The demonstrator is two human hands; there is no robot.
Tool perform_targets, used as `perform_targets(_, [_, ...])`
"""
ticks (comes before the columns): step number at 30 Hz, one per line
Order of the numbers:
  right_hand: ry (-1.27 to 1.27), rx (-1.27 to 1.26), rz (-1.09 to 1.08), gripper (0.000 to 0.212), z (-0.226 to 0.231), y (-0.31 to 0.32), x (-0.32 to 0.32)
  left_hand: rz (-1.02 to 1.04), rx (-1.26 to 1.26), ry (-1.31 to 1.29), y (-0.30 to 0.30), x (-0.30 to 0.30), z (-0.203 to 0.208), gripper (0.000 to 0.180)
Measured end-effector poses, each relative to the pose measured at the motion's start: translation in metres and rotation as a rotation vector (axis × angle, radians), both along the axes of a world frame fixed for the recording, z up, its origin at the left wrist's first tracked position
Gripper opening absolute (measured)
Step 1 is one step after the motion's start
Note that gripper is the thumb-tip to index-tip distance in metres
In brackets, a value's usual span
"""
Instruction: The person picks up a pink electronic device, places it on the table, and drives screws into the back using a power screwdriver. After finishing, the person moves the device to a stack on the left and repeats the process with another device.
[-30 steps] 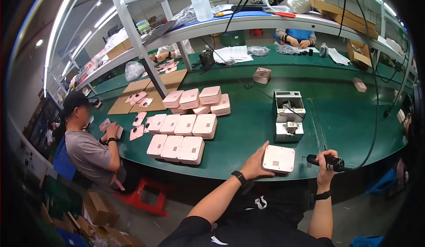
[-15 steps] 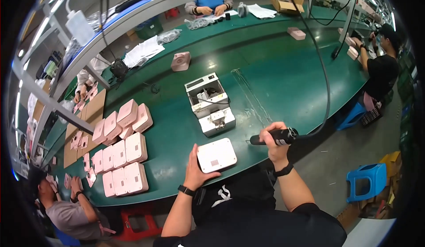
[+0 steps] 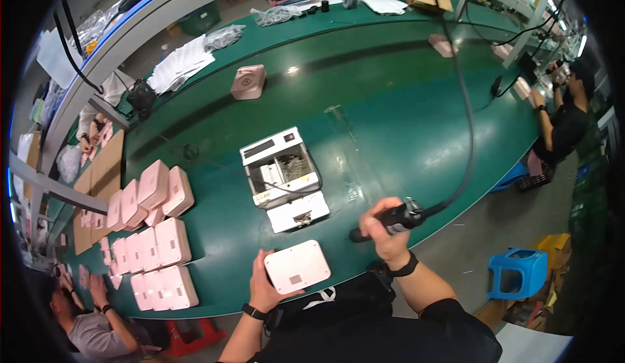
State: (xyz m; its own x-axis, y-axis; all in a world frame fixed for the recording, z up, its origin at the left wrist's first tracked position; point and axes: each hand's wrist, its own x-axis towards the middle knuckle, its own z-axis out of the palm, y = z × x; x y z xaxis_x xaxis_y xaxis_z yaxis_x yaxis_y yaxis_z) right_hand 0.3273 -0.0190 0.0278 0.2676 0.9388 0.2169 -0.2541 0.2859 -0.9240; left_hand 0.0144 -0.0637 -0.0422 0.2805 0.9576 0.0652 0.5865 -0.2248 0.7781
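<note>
At the near edge of the green table, my left hand [image 3: 263, 290] grips a pale pink rounded-square plastic housing [image 3: 311, 259] by its left side and lower edge. Its flat face with corner holes and a small grille points up. To the right, my right hand [image 3: 389, 238] is wrapped around a black corded electric screwdriver [image 3: 405, 216]. The tool lies nearly level, its front end pointing left toward the housing but apart from it. Just beyond the housing stands a white screw feeder [image 3: 268, 148] with an open top and a front ledge.
Stacked pink housings [image 3: 170, 239] fill the left side of the table. A lone pink part [image 3: 249, 82] sits farther back. The screwdriver's cable [image 3: 470, 122] hangs down on the right. Co-workers sit left, right and across. A blue stool [image 3: 517, 273] stands on the floor at right.
The whole view has shifted, so the table's things appear lower and farther left. Both hands keep their holds, and the screwdriver stays to the right of the housing.
</note>
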Motion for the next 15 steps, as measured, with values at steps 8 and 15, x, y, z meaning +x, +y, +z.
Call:
perform_targets(8, [0.127, 0.028, 0.28, 0.04, 0.015, 0.02, 0.011, -0.206, 0.123, 0.085, 0.044, 0.028, 0.036, 0.132])
perform_targets(15, [0.074, 0.043, 0.141, 0.037, 0.011, 0.015, 0.009, -0.618, 0.182, 0.04, 0.083, 0.027, 0.05, 0.097])
